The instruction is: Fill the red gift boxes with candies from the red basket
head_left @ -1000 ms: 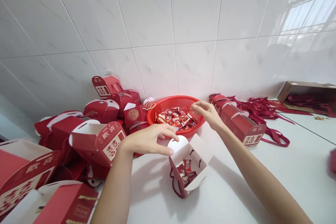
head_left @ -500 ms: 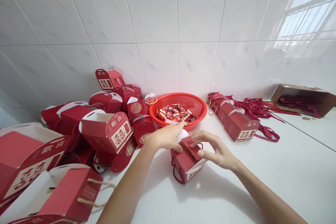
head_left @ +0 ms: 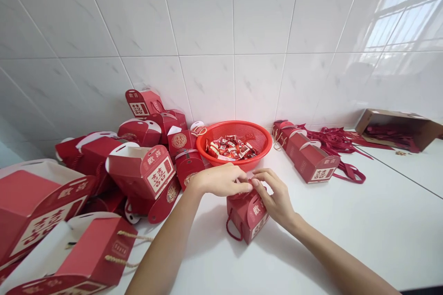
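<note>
Both hands (head_left: pixel 223 179) (head_left: pixel 278 196) nearly closed, pinching red box (head_left: pixel 238 214)

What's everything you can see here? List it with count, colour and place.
Box in hand: one, red, front centre
Basket: one, red, behind that box
Wrapped sweets: many, mostly red, in the basket
Boxes in a pile: too overlapped to count, red with white insides, left
Boxes in a row: about three, red, right of the basket
Ribbons: many, dark red, right
Carton: one, brown, far right, dark red strips inside
Table: white, underneath
Tiled wall: pale, behind
Hands: two, left and right, at the front box's top
</note>
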Demonstrator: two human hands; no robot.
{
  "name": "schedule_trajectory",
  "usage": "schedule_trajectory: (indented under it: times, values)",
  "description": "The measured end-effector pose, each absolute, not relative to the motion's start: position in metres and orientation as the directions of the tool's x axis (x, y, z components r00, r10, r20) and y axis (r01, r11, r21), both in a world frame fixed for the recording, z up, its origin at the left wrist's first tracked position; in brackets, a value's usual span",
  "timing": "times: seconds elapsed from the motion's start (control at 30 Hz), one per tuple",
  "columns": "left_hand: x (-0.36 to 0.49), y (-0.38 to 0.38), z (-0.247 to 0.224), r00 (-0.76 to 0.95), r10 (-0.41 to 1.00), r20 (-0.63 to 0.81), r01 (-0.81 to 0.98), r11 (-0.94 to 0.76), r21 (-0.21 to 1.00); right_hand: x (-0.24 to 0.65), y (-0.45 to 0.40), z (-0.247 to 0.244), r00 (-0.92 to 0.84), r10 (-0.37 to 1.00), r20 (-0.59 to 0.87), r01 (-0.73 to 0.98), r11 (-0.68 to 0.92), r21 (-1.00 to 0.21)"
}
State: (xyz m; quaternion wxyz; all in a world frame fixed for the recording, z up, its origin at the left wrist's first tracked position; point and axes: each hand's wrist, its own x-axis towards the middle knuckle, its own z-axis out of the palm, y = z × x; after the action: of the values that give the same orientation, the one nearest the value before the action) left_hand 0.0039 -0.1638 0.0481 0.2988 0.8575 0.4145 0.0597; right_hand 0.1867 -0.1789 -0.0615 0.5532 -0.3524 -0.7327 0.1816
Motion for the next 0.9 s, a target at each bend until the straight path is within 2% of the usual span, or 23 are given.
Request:
schedule_trajectory:
  times: [0.07, 0.17, 0.23, 0.3, 0.43, 0.53, 0.63, 0.73, 0.83, 0.9]
  values:
    - [0.008, -0.168, 0.051, 0.655, 0.725, -0.214, 0.703, -0.481, 0.525, 0.186, -0.175, -0.064, -0.128, 0.737, 0.664, 0.376, 0.656, -0.655]
    - [0.018, -0.174, 0.051, 0.598, 0.737, -0.316, 0.792, -0.483, 0.372, 0.19, -0.169, -0.066, -0.147, 0.777, 0.612, 0.447, 0.605, -0.659]
    - [0.025, -0.177, 0.05, 0.547, 0.772, -0.322, 0.835, -0.479, 0.271, 0.194, -0.168, -0.064, -0.172, 0.799, 0.576, 0.478, 0.579, -0.66]
    - [0.029, -0.179, 0.048, 0.534, 0.791, -0.299, 0.844, -0.479, 0.239, 0.199, -0.173, -0.058, -0.213, 0.82, 0.531, 0.507, 0.557, -0.658]
    - [0.028, -0.172, 0.043, 0.571, 0.772, -0.279, 0.816, -0.5, 0.289, 0.205, -0.197, -0.043, -0.386, 0.832, 0.398, 0.55, 0.554, -0.625]
    - [0.025, -0.166, 0.04, 0.592, 0.76, -0.268, 0.801, -0.52, 0.295, 0.206, -0.217, -0.044, -0.457, 0.817, 0.351, 0.612, 0.576, -0.542]
    - [0.029, -0.164, 0.037, 0.611, 0.751, -0.249, 0.788, -0.546, 0.285, 0.202, -0.231, -0.051, -0.382, 0.847, 0.371, 0.695, 0.527, -0.488]
    - [0.036, -0.168, 0.037, 0.661, 0.716, -0.226, 0.746, -0.592, 0.306, 0.203, -0.24, -0.053, -0.286, 0.867, 0.407, 0.724, 0.474, -0.501]
    - [0.039, -0.175, 0.039, 0.771, 0.614, -0.169, 0.622, -0.668, 0.408, 0.228, -0.243, -0.049, -0.196, 0.891, 0.41, 0.752, 0.405, -0.519]
    - [0.036, -0.177, 0.042, 0.814, 0.57, -0.117, 0.55, -0.689, 0.473, 0.26, -0.24, -0.047, -0.078, 0.908, 0.411, 0.794, 0.306, -0.525]
